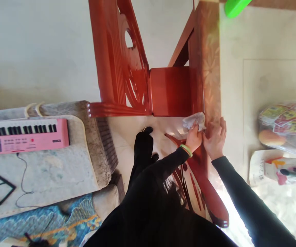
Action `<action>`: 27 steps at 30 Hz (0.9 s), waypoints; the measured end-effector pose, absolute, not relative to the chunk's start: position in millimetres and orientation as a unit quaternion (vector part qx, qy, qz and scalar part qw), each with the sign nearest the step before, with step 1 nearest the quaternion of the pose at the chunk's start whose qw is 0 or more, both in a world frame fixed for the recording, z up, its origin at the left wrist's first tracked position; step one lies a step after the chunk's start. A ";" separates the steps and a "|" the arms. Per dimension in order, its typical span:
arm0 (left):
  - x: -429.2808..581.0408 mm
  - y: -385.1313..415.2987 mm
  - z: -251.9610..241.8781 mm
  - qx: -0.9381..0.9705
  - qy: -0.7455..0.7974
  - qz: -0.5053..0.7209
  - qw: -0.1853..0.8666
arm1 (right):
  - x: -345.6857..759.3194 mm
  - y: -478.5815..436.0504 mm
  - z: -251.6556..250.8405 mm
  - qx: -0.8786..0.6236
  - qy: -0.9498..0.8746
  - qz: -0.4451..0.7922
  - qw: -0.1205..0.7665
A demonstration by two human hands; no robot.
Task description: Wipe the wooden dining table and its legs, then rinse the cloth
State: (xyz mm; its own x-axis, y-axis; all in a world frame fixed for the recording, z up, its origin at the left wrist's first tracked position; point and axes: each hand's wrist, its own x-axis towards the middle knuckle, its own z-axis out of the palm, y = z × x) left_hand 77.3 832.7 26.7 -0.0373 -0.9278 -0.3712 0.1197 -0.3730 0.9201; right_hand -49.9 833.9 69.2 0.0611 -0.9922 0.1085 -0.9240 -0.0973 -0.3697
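Observation:
My left hand point(194, 137), with a pale green bracelet at the wrist, is closed on a crumpled whitish cloth point(195, 121). The cloth lies against the side of the reddish-brown table, just below its patterned edge point(211, 85). Flat on that edge rests my right hand point(215, 138), fingers stretched out and holding nothing. A glossy red-brown wooden chair point(170, 91) stands close to the table, beyond my left hand. Part of a second wooden chair point(201, 192) shows below the hands, partly hidden by my sleeve and body.
On the tabletop at right are a clear plastic bag with colourful packets point(289, 118) and a bright green object point(236, 7). To the left, a pink keyboard point(27, 135) lies on a cushioned sofa point(68, 171). My foot point(144, 140) stands on the pale floor between them.

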 end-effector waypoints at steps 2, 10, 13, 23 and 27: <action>89.0 787.6 26.1 0.561 -0.365 -0.607 0.429 | -37.2 789.1 62.7 -0.722 0.658 -0.193 0.090; 158.9 595.8 35.6 0.604 -0.340 -0.594 0.408 | 40.4 595.5 59.7 -0.707 0.680 -0.170 0.098; 178.0 537.0 29.6 0.609 -0.339 -0.591 0.406 | 66.7 536.1 58.1 -0.691 0.702 -0.133 0.108; 146.4 658.4 37.3 0.568 -0.331 -0.629 0.416 | 32.9 668.4 72.2 -0.715 0.663 -0.200 0.098; 140.6 675.2 44.9 0.559 -0.347 -0.626 0.419 | 15.6 678.5 73.6 -0.730 0.652 -0.194 0.071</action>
